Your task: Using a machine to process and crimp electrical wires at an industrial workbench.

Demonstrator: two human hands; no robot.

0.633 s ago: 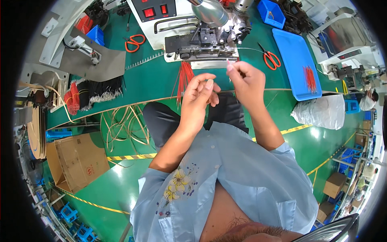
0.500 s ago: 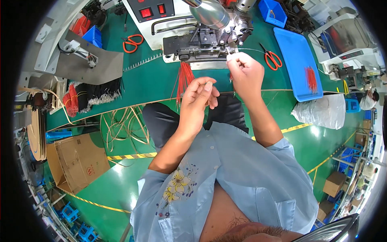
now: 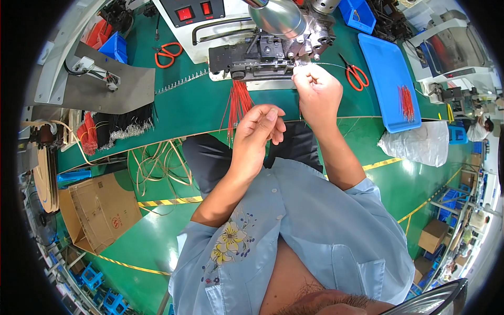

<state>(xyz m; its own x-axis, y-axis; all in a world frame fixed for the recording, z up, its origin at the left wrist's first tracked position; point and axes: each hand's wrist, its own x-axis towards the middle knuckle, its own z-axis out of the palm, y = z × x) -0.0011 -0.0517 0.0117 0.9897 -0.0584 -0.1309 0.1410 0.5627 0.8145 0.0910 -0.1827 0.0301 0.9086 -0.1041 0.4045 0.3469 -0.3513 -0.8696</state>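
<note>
My right hand (image 3: 319, 93) is closed at the front of the black and metal crimping machine (image 3: 268, 52), its fingertips against the working head. A thin red wire (image 3: 301, 111) hangs below those fingers, its upper part hidden by the hand. My left hand (image 3: 256, 135) hovers before the table edge, thumb against curled fingers; whatever it may pinch cannot be made out. Just behind it, a bundle of red wires (image 3: 239, 102) hangs from under the machine. A strip of metal terminals (image 3: 181, 83) runs into the machine from the left.
Orange-handled scissors (image 3: 357, 77) lie right of the machine, with another orange-handled pair (image 3: 168, 54) to the left. A blue tray (image 3: 386, 89) holds red wires. Black and red wire bundles (image 3: 118, 128) lie at the left. An open cardboard box (image 3: 102, 212) stands on the floor.
The whole view has shifted slightly. My right hand stays at the machine with its fingers a little more bunched; my left hand keeps nearly the same pose.
</note>
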